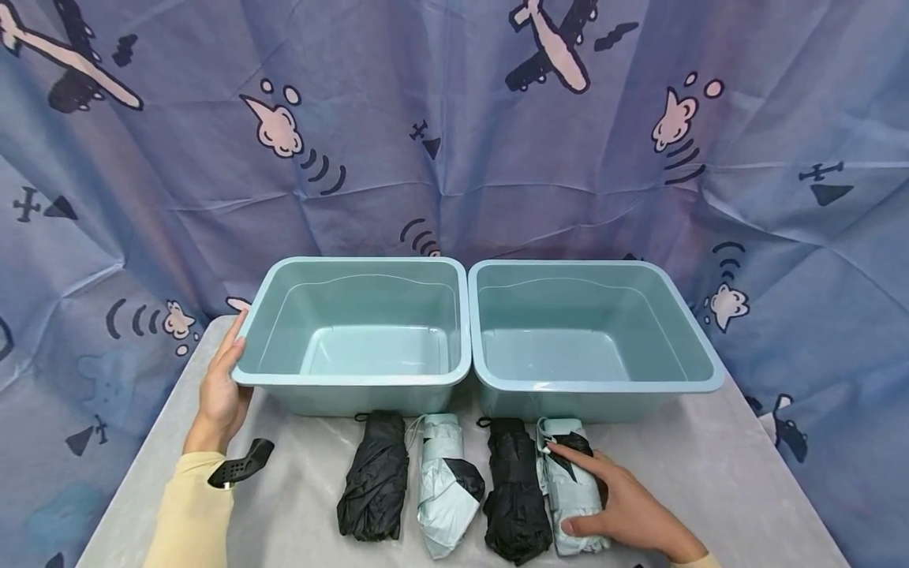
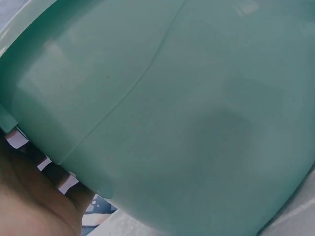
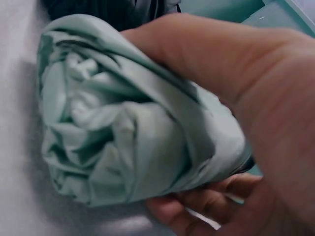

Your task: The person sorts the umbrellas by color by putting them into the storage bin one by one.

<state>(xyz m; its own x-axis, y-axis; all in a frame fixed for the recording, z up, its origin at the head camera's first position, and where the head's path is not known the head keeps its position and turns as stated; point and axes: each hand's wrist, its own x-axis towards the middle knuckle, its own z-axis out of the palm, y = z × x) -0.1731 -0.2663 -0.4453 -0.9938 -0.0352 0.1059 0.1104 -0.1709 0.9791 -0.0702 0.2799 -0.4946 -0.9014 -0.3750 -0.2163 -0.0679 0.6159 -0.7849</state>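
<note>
My right hand (image 1: 628, 501) grips a folded pale-green umbrella (image 1: 574, 497) lying at the right end of a row on the table. In the right wrist view its bunched cloth end (image 3: 113, 142) faces the camera, with the thumb and fingers on opposite sides. My left hand (image 1: 222, 390) rests against the left end of the left green plastic bin (image 1: 355, 379), its fingers stretched along the outside just under the rim. Next to the held umbrella lies a black folded umbrella (image 1: 513, 489), then another pale-green one (image 1: 445, 505), then a second black one (image 1: 376, 481).
A matching right bin (image 1: 596, 386) stands rim to rim with the left one, behind the umbrellas. Both bins show bare floors. The grey table (image 1: 298, 505) ends at a blue curtain (image 1: 440, 118) printed with planes. A black strap piece (image 1: 241, 464) juts from the left wrist.
</note>
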